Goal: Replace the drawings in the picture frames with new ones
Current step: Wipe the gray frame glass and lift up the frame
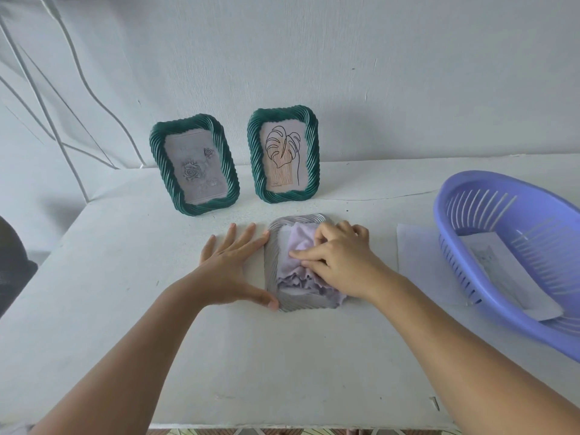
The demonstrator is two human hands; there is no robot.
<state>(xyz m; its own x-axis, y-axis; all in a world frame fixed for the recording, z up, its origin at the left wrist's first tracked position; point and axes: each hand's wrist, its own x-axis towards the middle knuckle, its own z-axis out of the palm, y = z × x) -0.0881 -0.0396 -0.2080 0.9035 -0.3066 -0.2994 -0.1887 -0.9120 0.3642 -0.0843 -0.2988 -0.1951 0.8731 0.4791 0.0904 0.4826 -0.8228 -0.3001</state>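
Observation:
A grey ribbed picture frame (272, 246) lies flat on the white table (125, 309), in the middle. A crumpled lilac cloth (298, 246) covers its centre. My right hand (342, 262) presses down on the cloth with bent fingers. My left hand (232, 265) lies flat with fingers spread against the frame's left edge, thumb at its near corner. Two green twisted-rim frames stand against the wall: the left one (194, 164) holds a grey rose drawing, the right one (282, 155) a line drawing of a leaf.
A purple slotted plastic basket (502, 246) sits tilted at the right, with paper sheets (420, 262) under and inside it. A nail or screw (435, 403) lies near the table's front edge. White cables run down the wall at the left.

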